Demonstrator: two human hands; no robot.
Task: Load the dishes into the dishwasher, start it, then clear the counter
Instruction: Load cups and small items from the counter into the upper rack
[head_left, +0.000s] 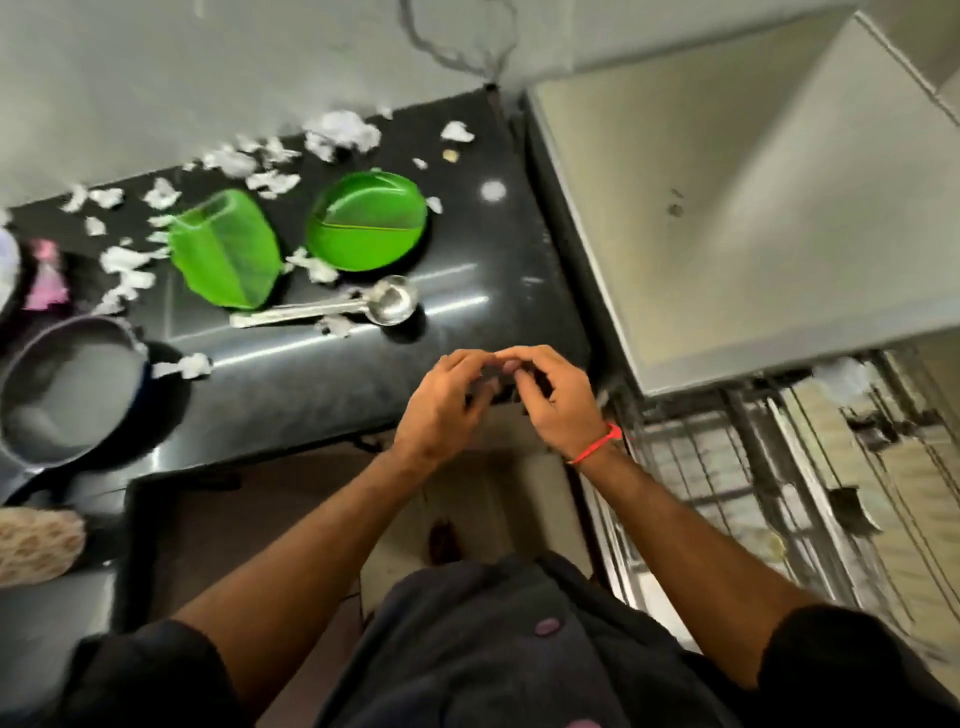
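Two green plates lie on the black counter (467, 249): a leaf-shaped plate (223, 249) on the left and a round divided plate (366, 223) to its right. In front of them rests a steel ladle (358, 306). A dark pot (62, 389) stands at the counter's left end. My left hand (441, 405) and my right hand (550, 400) meet fingertip to fingertip over the counter's front edge; the blur hides whether anything small is between them. A red thread circles my right wrist.
Torn white paper scraps (337, 132) litter the back of the counter. A pink bottle (47, 275) stands at the far left. To the right sits the steel dishwasher (753, 208), with its wire rack (753, 483) pulled out below.
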